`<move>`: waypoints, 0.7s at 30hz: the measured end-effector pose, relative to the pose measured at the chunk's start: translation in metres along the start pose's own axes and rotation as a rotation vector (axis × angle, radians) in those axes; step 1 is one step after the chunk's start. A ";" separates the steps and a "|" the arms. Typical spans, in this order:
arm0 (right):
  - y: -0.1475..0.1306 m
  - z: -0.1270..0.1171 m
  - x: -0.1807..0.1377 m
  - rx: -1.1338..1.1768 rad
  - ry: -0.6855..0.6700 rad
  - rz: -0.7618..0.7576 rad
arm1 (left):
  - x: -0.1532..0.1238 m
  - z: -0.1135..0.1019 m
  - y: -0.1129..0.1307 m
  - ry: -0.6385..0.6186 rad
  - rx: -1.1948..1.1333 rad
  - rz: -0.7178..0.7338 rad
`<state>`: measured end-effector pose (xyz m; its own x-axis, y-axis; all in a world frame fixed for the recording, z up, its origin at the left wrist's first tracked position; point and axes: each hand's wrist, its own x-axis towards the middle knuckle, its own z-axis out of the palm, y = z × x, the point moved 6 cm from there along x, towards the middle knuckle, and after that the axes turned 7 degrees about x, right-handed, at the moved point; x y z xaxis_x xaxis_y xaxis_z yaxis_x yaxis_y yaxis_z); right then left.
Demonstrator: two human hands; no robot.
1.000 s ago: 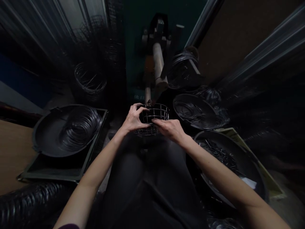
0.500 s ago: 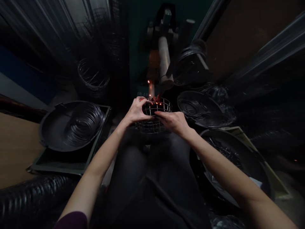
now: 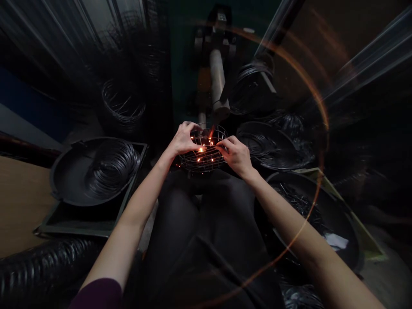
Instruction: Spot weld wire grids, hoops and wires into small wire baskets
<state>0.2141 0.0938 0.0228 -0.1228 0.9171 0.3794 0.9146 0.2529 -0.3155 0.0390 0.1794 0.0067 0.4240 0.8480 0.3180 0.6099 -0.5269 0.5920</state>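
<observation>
Fingers: left hand (image 3: 185, 140) curved wide around the left side of the wire basket (image 3: 206, 165); right hand (image 3: 237, 158) pinching its right edge.
Right pan (image 3: 339, 212): short dark metal pieces (image 3: 292, 199), a white scrap (image 3: 336, 241).
Left pan (image 3: 69, 180): coiled wire (image 3: 112, 167).
Wire basket: just beyond the lap (image 3: 209, 219), between both hands.
Sparks (image 3: 210, 140): orange, scattered over the mesh.
Machine (image 3: 221, 23): pale cylinder (image 3: 218, 77) behind.

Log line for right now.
left hand: holding wire basket; right hand: pinching at its right side; sparks: across wire basket; machine: beyond hands
</observation>
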 end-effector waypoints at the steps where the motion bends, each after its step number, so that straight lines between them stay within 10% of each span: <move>1: 0.001 0.001 0.001 0.002 -0.005 0.009 | 0.002 -0.001 -0.001 0.000 0.004 -0.004; 11: 0.009 -0.005 0.017 0.123 0.070 0.042 | 0.029 -0.005 -0.012 0.029 -0.031 -0.003; 17: 0.111 -0.042 -0.141 0.133 0.025 0.406 | -0.015 0.007 -0.069 0.041 -0.234 -0.026; 21: 0.198 -0.025 -0.277 -0.097 -0.385 0.892 | -0.043 0.036 -0.109 -0.024 -0.419 -0.106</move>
<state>0.4393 -0.1176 -0.1226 0.5283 0.8016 -0.2799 0.7584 -0.5937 -0.2688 -0.0212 0.1985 -0.0977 0.3920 0.8921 0.2247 0.3288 -0.3639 0.8714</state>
